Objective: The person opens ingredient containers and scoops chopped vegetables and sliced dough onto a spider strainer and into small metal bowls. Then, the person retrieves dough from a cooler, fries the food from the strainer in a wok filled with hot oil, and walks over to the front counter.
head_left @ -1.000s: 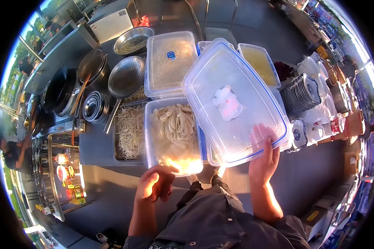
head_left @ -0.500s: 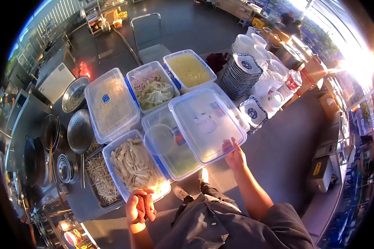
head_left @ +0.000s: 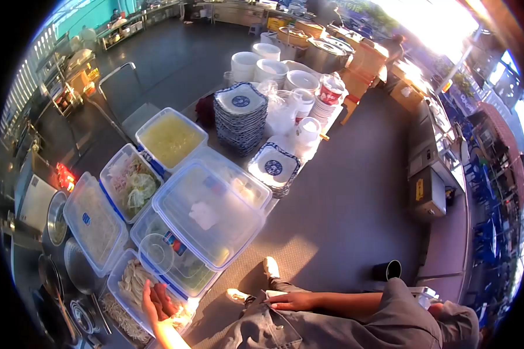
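The right forearm is laid level across the lap, and the right hand [head_left: 294, 301] is rested palm-down against the front of the dark shirt [head_left: 268, 328]; whether cloth is gripped by its fingers cannot be told. The left forearm is raised from the lower edge, with the left hand [head_left: 159, 302] held half-open, thumb upward and fingers loosely curled; nothing is seen held. It is placed over the near corner of an uncovered plastic tub [head_left: 117, 268] of pale sliced food [head_left: 133, 283]; contact with the slices cannot be made out. Bean sprouts [head_left: 122, 317] are kept just beside that tub. Beyond, a clear blue-rimmed lid [head_left: 209, 212] is laid askew over neighbouring containers, touched by neither hand. Farther off, blue-and-white square dishes [head_left: 240, 119] are stacked near white bowls [head_left: 271, 71].
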`<act>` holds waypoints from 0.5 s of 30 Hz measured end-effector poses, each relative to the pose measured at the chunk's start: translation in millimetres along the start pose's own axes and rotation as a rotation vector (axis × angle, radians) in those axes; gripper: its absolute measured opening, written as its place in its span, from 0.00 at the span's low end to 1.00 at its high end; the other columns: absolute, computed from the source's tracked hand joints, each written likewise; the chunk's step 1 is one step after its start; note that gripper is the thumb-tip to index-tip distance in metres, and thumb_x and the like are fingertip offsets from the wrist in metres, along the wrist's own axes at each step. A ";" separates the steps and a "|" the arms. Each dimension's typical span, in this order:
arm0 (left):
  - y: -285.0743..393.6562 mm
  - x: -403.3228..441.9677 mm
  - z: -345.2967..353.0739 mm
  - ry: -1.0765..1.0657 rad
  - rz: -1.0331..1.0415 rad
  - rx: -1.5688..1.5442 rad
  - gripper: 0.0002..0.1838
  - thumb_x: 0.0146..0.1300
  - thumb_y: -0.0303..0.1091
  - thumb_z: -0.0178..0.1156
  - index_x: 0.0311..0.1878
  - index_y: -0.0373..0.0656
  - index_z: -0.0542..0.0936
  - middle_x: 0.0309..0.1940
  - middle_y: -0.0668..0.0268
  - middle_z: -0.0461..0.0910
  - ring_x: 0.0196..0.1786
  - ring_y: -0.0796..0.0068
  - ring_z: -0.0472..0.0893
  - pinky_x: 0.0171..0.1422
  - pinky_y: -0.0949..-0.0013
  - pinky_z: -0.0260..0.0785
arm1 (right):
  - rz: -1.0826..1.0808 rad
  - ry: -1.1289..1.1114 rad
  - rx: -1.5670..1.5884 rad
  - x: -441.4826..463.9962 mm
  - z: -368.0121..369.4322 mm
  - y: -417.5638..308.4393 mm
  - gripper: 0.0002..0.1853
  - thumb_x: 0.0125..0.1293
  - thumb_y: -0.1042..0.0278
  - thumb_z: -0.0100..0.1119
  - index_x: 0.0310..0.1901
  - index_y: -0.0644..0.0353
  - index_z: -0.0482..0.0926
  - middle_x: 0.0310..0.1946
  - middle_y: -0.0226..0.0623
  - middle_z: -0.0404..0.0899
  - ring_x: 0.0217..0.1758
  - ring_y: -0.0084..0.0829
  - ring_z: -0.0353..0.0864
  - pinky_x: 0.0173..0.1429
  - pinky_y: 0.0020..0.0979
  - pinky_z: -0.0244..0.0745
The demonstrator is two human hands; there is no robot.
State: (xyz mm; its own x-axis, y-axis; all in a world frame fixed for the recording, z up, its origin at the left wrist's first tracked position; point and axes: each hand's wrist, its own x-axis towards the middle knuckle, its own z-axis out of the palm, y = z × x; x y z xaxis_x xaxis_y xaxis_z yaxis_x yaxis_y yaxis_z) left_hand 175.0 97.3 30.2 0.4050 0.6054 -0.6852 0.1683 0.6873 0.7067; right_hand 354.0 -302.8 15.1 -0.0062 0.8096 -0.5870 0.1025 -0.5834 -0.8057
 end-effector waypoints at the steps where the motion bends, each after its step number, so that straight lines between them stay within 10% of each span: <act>1: 3.2 -0.5 13.0 0.035 0.073 -0.001 0.20 0.65 0.52 0.57 0.43 0.42 0.77 0.33 0.64 0.82 0.25 0.73 0.74 0.29 0.68 0.68 | -0.048 0.035 0.147 -13.0 -1.4 4.9 0.34 0.75 0.38 0.35 0.71 0.56 0.61 0.70 0.46 0.62 0.75 0.42 0.58 0.77 0.36 0.51; 8: -32.5 27.3 66.1 0.137 0.622 0.651 0.09 0.69 0.32 0.53 0.49 0.40 0.71 0.25 0.66 0.73 0.22 0.77 0.72 0.28 0.72 0.68 | -0.076 0.086 0.261 -64.6 -24.2 31.3 0.31 0.77 0.43 0.35 0.72 0.55 0.60 0.72 0.45 0.60 0.76 0.40 0.55 0.77 0.36 0.49; 11: -51.8 35.6 100.7 0.148 0.832 0.944 0.14 0.68 0.33 0.56 0.53 0.38 0.71 0.38 0.59 0.76 0.37 0.68 0.78 0.43 0.66 0.72 | -0.078 0.095 0.260 -71.5 -33.3 34.6 0.30 0.77 0.45 0.35 0.73 0.55 0.59 0.73 0.45 0.58 0.77 0.39 0.54 0.78 0.36 0.48; 13: -59.1 52.5 105.0 0.187 1.340 1.358 0.18 0.67 0.35 0.59 0.55 0.36 0.72 0.46 0.54 0.75 0.44 0.60 0.77 0.49 0.61 0.71 | -0.076 0.110 0.272 -71.6 -36.2 37.1 0.30 0.78 0.47 0.35 0.73 0.55 0.58 0.73 0.45 0.58 0.77 0.38 0.53 0.78 0.36 0.47; 15: -46.2 57.3 91.4 0.348 1.222 1.171 0.19 0.66 0.37 0.60 0.54 0.35 0.73 0.48 0.51 0.74 0.44 0.54 0.77 0.49 0.56 0.71 | -0.075 0.126 0.338 -68.1 -34.8 45.9 0.28 0.78 0.49 0.37 0.73 0.55 0.59 0.73 0.44 0.58 0.77 0.37 0.54 0.77 0.36 0.48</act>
State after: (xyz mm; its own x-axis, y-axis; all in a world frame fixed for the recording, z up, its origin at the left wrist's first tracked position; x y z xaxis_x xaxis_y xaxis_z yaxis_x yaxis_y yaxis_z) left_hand 272.5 63.5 -25.6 0.6152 0.6726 0.4114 0.5122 -0.7376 0.4400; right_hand 393.8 -382.5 20.8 0.1233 0.8401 -0.5282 -0.2281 -0.4941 -0.8390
